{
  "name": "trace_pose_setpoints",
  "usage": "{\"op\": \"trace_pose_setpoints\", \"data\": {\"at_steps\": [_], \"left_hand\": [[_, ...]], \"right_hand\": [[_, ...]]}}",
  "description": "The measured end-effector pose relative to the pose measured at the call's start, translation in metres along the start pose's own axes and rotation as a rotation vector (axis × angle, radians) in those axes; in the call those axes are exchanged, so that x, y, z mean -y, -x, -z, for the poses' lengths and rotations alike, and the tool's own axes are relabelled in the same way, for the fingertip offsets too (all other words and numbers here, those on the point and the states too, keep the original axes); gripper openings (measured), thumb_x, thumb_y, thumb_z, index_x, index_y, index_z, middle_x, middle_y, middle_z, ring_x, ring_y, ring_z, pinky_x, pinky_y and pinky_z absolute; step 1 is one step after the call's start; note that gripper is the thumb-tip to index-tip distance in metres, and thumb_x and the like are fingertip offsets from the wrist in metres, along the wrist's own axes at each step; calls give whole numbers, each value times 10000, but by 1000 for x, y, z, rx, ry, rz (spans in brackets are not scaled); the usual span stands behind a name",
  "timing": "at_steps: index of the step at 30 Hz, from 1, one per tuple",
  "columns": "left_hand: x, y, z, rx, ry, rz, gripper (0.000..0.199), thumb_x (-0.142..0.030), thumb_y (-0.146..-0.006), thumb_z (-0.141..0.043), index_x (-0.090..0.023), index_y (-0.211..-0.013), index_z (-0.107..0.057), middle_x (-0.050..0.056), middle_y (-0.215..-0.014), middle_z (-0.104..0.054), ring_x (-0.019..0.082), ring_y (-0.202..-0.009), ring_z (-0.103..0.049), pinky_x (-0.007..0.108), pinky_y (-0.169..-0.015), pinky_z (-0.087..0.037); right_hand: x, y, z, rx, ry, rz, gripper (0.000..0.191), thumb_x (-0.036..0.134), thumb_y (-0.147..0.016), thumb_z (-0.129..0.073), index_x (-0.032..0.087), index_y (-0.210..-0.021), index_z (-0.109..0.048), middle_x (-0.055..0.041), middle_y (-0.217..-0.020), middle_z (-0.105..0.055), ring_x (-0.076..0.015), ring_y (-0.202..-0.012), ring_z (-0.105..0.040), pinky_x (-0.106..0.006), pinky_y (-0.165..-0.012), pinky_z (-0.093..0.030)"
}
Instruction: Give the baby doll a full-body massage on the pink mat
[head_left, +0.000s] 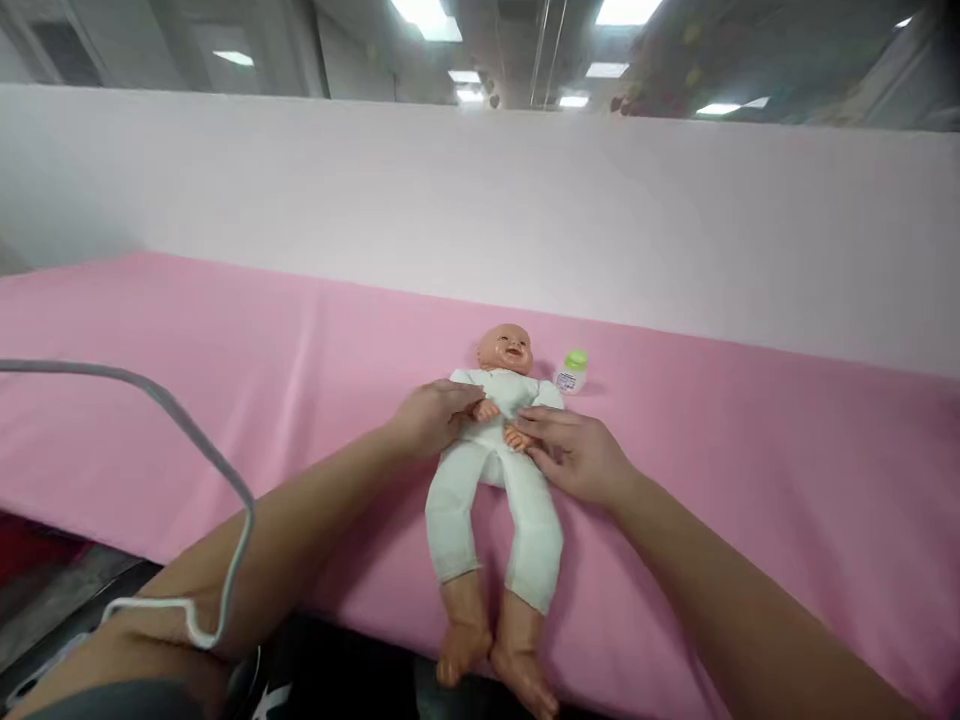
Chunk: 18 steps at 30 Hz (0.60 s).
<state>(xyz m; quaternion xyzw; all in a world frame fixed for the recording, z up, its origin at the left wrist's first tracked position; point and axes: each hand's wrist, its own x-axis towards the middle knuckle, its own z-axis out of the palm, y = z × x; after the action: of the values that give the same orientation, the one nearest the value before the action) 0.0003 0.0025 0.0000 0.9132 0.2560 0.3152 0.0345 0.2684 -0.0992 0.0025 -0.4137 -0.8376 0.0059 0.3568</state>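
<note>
A baby doll (491,478) lies on its back on the pink sheet, its head away from me and its feet at the near edge. Its head, hands and feet are bare plastic; the body is white cloth. My left hand (435,418) is closed round the doll's forearm on the left, beside its small hand (485,410). On the other side, my right hand (577,450) holds the doll's other arm near the wrist, fingers over it and thumb below. Both doll hands rest over its belly. My fingertips are partly hidden against the cloth.
A small bottle with a green cap (572,372) stands beside the doll's head on the right. The pink sheet (750,440) meets a white wall (480,200) with glass above. A grey-white cable (187,425) loops over my left forearm.
</note>
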Motion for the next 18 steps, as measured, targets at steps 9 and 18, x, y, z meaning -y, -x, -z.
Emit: {"op": "trace_pose_setpoints", "data": {"at_steps": [9,18], "left_hand": [[10,2,-4,-75,10,120,407,-274,-962,-589,-253,-1354,-697,116,-1491,-623,294,-1364,-577,492,-1152,-456],[30,-7,-5,-422,711,869,218,-298,-980,-584,-182,-1126,-697,106,-1193,-754,267,-1125,-714,397,-987,-580]], "right_hand": [[-11,0,-6,-46,151,-205,423,237,-883,-638,187,-1291,-734,-134,-1521,-597,-338,-1415,-571,-537,-1166,-513],[-46,11,-6,-531,-188,-715,529,607,-964,-603,240,-1345,-612,-114,-1237,-750,-304,-1087,-748,-502,-941,-636]]}}
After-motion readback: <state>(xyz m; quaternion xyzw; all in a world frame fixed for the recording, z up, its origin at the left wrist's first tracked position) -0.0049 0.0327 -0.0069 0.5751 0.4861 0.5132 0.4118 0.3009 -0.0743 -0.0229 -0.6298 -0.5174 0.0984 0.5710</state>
